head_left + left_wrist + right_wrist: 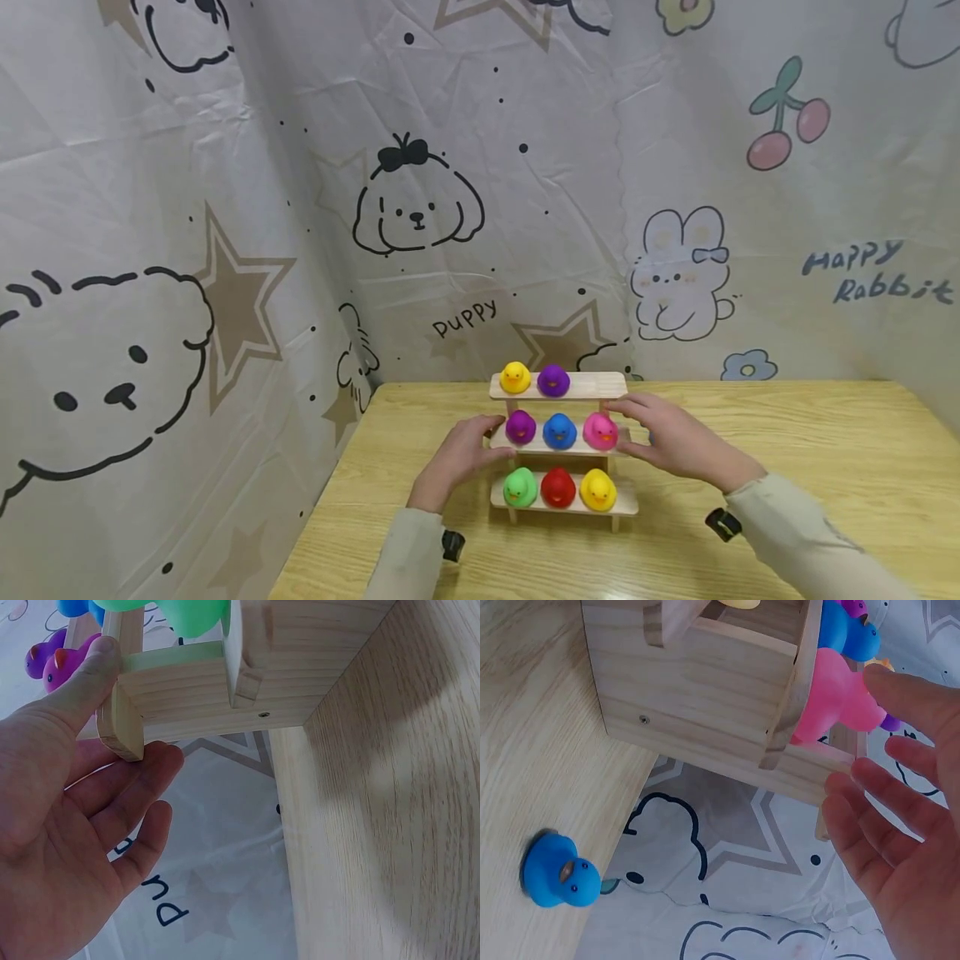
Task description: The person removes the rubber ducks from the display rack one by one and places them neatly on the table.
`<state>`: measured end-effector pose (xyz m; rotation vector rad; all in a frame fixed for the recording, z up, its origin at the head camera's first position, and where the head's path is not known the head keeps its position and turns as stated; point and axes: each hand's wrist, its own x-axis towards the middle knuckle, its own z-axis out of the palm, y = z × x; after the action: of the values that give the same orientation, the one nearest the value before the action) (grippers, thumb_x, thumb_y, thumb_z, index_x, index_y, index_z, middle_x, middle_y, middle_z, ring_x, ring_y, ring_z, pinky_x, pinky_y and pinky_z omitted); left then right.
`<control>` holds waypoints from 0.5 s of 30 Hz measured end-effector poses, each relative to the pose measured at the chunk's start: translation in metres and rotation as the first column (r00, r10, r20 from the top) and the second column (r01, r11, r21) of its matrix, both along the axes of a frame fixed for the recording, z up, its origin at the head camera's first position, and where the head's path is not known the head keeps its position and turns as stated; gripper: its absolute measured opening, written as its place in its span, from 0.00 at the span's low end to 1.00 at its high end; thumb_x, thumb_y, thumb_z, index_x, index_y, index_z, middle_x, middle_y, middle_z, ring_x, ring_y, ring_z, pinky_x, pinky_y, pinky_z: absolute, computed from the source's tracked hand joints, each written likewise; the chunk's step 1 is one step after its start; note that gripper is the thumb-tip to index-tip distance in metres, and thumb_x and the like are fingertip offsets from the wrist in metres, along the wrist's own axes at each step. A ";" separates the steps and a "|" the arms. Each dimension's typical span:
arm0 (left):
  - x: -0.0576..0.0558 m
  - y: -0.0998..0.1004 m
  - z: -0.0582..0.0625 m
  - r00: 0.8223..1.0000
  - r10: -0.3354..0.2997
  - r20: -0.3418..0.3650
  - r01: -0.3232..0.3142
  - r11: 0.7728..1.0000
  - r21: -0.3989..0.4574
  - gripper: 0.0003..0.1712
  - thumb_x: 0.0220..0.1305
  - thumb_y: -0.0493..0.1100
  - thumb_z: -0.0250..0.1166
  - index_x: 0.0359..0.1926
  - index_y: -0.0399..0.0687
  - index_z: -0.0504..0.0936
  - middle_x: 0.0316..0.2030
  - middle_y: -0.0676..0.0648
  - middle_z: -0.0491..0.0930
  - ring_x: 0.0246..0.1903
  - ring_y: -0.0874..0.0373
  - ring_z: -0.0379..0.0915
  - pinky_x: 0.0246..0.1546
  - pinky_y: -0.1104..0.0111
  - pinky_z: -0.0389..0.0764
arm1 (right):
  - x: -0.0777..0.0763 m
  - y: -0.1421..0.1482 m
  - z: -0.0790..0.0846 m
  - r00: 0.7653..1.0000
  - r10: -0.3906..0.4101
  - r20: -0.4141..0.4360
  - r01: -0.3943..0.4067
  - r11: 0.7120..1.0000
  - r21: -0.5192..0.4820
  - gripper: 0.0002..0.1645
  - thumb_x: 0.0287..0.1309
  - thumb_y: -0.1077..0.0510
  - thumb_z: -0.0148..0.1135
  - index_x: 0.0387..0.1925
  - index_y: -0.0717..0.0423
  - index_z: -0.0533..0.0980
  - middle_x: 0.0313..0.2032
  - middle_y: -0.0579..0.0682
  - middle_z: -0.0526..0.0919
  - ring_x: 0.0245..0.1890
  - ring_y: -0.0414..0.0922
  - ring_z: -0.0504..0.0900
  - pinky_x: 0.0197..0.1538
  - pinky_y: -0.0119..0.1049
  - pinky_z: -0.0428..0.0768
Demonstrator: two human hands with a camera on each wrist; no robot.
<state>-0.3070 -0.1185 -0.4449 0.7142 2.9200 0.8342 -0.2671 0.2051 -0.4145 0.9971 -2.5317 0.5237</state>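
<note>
A three-tier wooden shelf holds small rubber ducks. My left hand grips the left end of its middle board, thumb on one side and fingers on the other. My right hand is at the right end of that board, fingers spread and bent a little. Its thumb is close to the pink duck; whether they touch I cannot tell. Beside the pink duck sit a blue duck and a purple duck. Below are a green duck, a red duck and a yellow duck.
On the top board are another yellow duck and purple duck, at its left and middle. A loose blue duck lies on the wooden table, right of the shelf. A printed curtain hangs behind.
</note>
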 end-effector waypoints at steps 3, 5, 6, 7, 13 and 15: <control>0.000 0.000 -0.001 1.000 0.002 0.006 -0.002 1.000 0.008 0.33 0.58 0.55 0.67 0.60 0.43 0.74 0.53 0.45 0.78 0.48 0.52 0.73 0.51 0.59 0.74 | -0.001 -0.003 -0.001 1.000 -0.020 0.020 0.020 1.000 0.004 0.32 0.46 0.52 0.75 0.54 0.56 0.76 0.49 0.50 0.79 0.47 0.48 0.78 0.48 0.45 0.79; 0.000 0.000 -0.001 1.000 0.004 0.012 -0.004 1.000 0.014 0.33 0.58 0.55 0.67 0.60 0.43 0.74 0.53 0.44 0.77 0.49 0.52 0.73 0.51 0.59 0.74 | -0.002 -0.005 -0.003 0.999 -0.022 0.025 0.022 1.000 0.003 0.32 0.45 0.53 0.75 0.53 0.57 0.76 0.49 0.51 0.79 0.47 0.48 0.79 0.49 0.46 0.79; 0.000 0.000 -0.001 1.000 0.004 0.011 -0.004 1.000 0.017 0.33 0.58 0.54 0.67 0.60 0.43 0.74 0.54 0.44 0.77 0.49 0.52 0.73 0.51 0.59 0.74 | -0.002 -0.006 -0.003 1.000 -0.019 0.023 0.019 1.000 0.000 0.32 0.45 0.53 0.75 0.53 0.57 0.76 0.49 0.51 0.79 0.47 0.48 0.79 0.49 0.46 0.79; 0.000 0.000 -0.002 1.000 0.007 0.013 -0.007 1.000 0.018 0.33 0.58 0.54 0.67 0.60 0.43 0.74 0.54 0.44 0.77 0.49 0.52 0.73 0.51 0.59 0.74 | -0.003 -0.007 -0.004 1.000 -0.017 0.020 0.017 1.000 0.000 0.32 0.45 0.53 0.75 0.53 0.57 0.76 0.49 0.51 0.79 0.47 0.49 0.79 0.49 0.46 0.78; 0.000 0.000 -0.002 1.000 0.012 0.022 -0.013 1.000 0.022 0.34 0.58 0.54 0.67 0.61 0.43 0.74 0.54 0.45 0.77 0.49 0.52 0.73 0.51 0.59 0.74 | -0.006 -0.012 -0.010 1.000 -0.005 0.007 0.005 1.000 0.006 0.32 0.47 0.54 0.74 0.54 0.60 0.76 0.49 0.54 0.79 0.47 0.50 0.79 0.49 0.47 0.78; 0.000 0.000 -0.002 1.000 0.013 0.023 -0.014 1.000 0.026 0.33 0.58 0.54 0.67 0.61 0.43 0.73 0.54 0.44 0.77 0.49 0.53 0.73 0.51 0.60 0.74 | -0.008 -0.013 -0.012 1.000 -0.005 0.002 0.005 1.000 0.007 0.31 0.47 0.54 0.74 0.53 0.60 0.76 0.49 0.54 0.79 0.46 0.50 0.79 0.49 0.46 0.78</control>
<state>-0.3070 -0.1182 -0.4466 0.6827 2.9027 0.8771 -0.2750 0.1926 -0.4262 0.9929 -2.5388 0.5142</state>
